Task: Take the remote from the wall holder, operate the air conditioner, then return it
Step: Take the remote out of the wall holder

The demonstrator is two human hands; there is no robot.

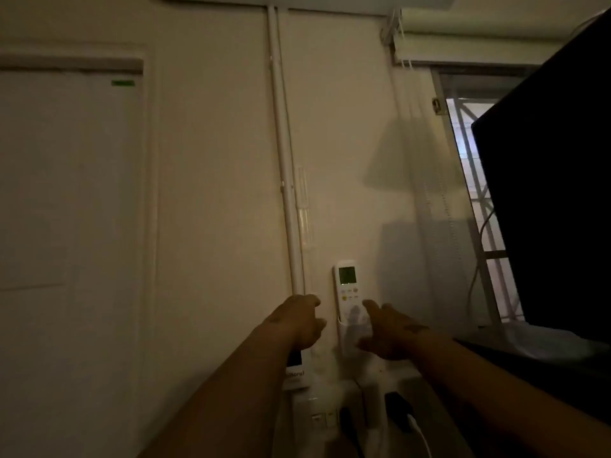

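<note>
A white remote (pixel 347 285) with a small green-lit screen stands upright in a clear wall holder (pixel 347 332) on the cream wall. My right hand (pixel 390 328) is raised just right of the holder, fingers spread, its fingertips close to the remote's lower half; touching or apart cannot be told. My left hand (pixel 301 320) hangs left of the holder, fingers curled loosely, holding nothing. The white underside of the air conditioner (pixel 297 0) runs along the top edge of the view.
A white pipe (pixel 286 180) runs down the wall left of the remote. A closed door (pixel 69 209) is at left. A dark monitor (pixel 555 200) and a window (pixel 472 180) are at right. Sockets and plugs (pixel 396 411) sit below the holder.
</note>
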